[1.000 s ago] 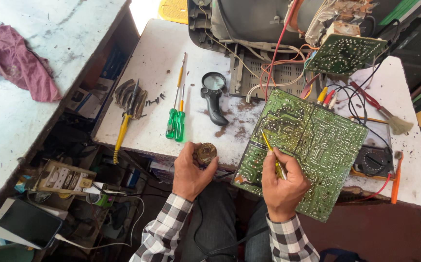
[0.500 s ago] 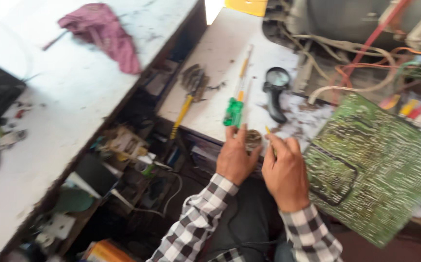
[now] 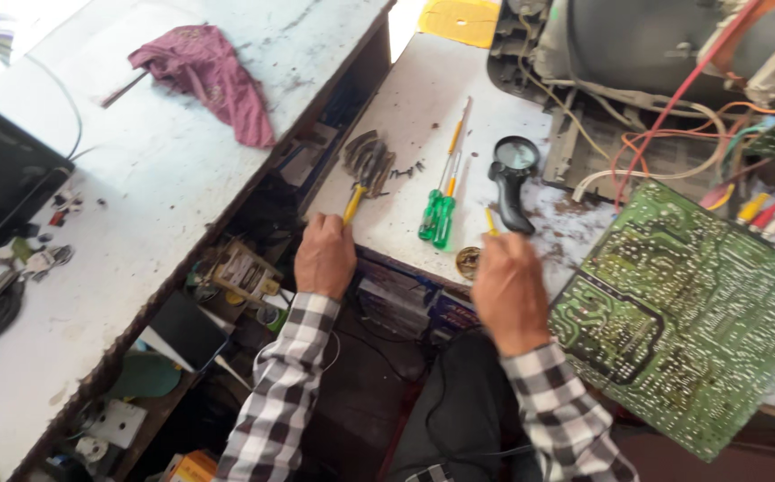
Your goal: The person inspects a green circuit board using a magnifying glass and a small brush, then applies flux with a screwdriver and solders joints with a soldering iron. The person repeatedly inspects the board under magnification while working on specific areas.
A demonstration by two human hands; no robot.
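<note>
Gripping a yellow-handled brush (image 3: 358, 183), left hand (image 3: 324, 256) fingers closed; right hand (image 3: 508, 290) fingers pinch a yellow tool (image 3: 490, 221); small round tin (image 3: 468, 261) between them on white worktop (image 3: 423, 116); circuit board (image 3: 686, 312) beside.

A brush (image 3: 365, 174) with worn grey bristles and a yellow handle is lying on the white bench. A thin yellow-handled tool (image 3: 490, 220) is standing tilted beside a small round tin (image 3: 468, 261).

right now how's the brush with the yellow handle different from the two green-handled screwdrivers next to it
The brush has a yellow handle and a spread of dark bristles; the green-handled screwdrivers have slim yellow shafts. The left hand is on the end of the brush handle, while no hand touches the screwdrivers. The brush is a single tool; the screwdrivers lie as a pair, side by side. All lie flat on the white bench.
</note>
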